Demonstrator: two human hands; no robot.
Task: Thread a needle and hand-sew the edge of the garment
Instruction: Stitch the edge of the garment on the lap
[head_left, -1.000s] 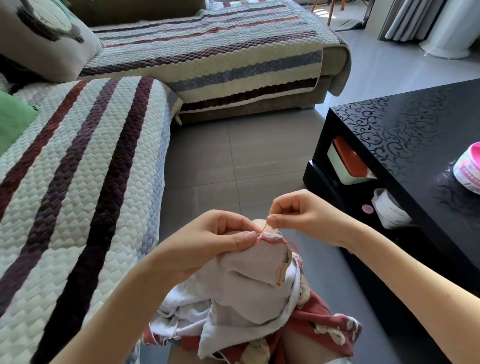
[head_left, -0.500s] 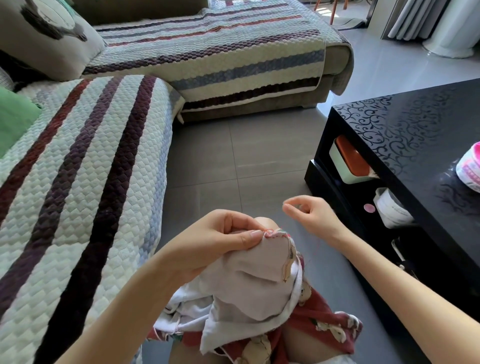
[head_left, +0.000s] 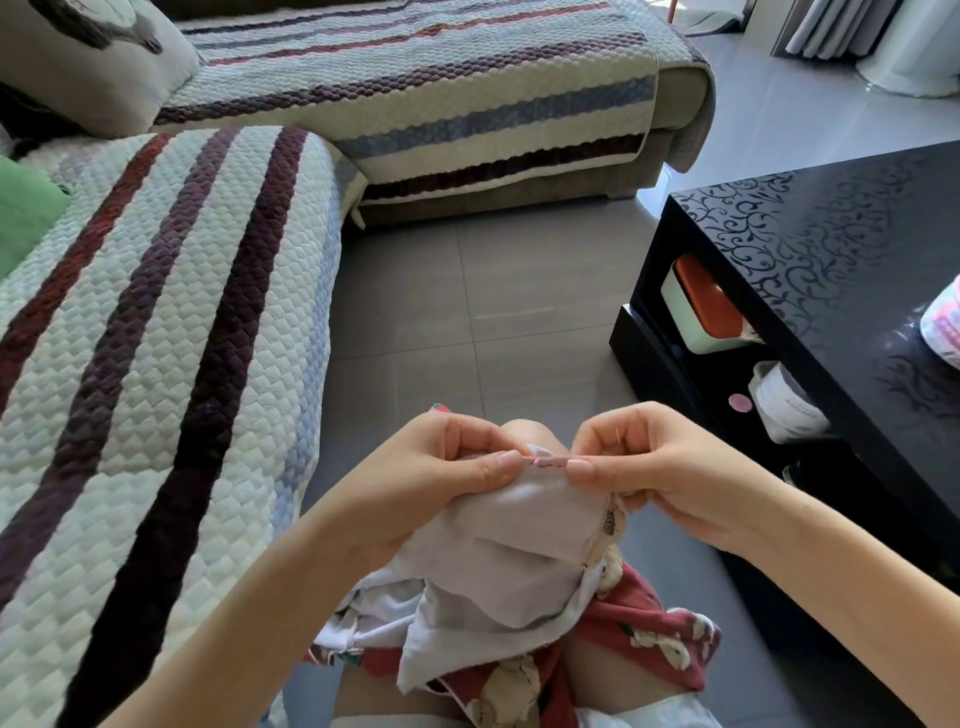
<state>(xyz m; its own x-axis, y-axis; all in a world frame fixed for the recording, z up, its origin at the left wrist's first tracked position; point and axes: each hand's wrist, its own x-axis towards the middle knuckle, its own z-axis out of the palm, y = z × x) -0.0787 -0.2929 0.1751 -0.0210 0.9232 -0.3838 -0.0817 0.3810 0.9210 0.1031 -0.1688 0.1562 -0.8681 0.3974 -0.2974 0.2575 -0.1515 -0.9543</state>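
So the garment (head_left: 509, 545) is bunched in my lap, pale side up, with the bit of edge I'm sewing lifted up just near my knee. The pink stitches (head_left: 548, 461) run along that fold, right between my two thumbs. My left hand (head_left: 441, 470) pinches the edge just left of them and my right hand (head_left: 654, 467) pinches just right, both tight, I reckon so the fold sits flat and taut and I can see where the next stitch goes. There's a thin reddish sliver (head_left: 616, 435) between my right fingers, could be needle or thread, honestly can't tell. The striped sofa (head_left: 156, 364) is off to the left and the black coffee table (head_left: 831, 234) to the right, both well apart from the work
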